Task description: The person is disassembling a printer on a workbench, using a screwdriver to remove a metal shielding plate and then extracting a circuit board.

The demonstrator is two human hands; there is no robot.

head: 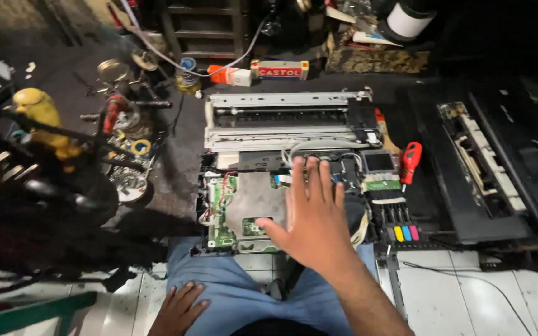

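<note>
**A:** Your right hand (312,218) is hovering flat over the opened printer (294,174), fingers spread, palm down, grasping nothing. It's sitting above the grey metal shield plate (253,199), fingertips reaching toward 12 o'clock, near the white ribbon cables (319,148). Can't tell whether the palm is actually touching the plate.

**B:** And the left?

**A:** Your left hand (179,308) is resting loose on your thigh at 7 o'clock from the printer, fingers relaxed, holding nothing. Looks like it's just parked there while the right one is working.

**B:** Where's the printer lying?

**A:** On the dark floor right in front of your knees, its near edge touching your blue trousers (231,286). Cover is off, so the green circuit board (219,211) is showing at 9 o'clock of your right hand. The ink tank block (400,224), with yellow, magenta and cyan tabs, is sitting at 3 o'clock of the hand.

**B:** Tools?

**A:** Red-handled screwdriver (411,160) is lying at 2 o'clock, just beside the small display panel (378,162) — likely kept there for easy reach. The black outer casing (481,168) is set aside further out at 3 o'clock, well apart from the hand.

**B:** Anything else around?

**A:** A heap of metal parts and rings (126,149) at 10 o'clock, a yellow figure-shaped object (42,118) beyond it. An orange-and-white tube (231,75) and a red box (279,69) are lying at 12 o'clock behind the printer.
</note>
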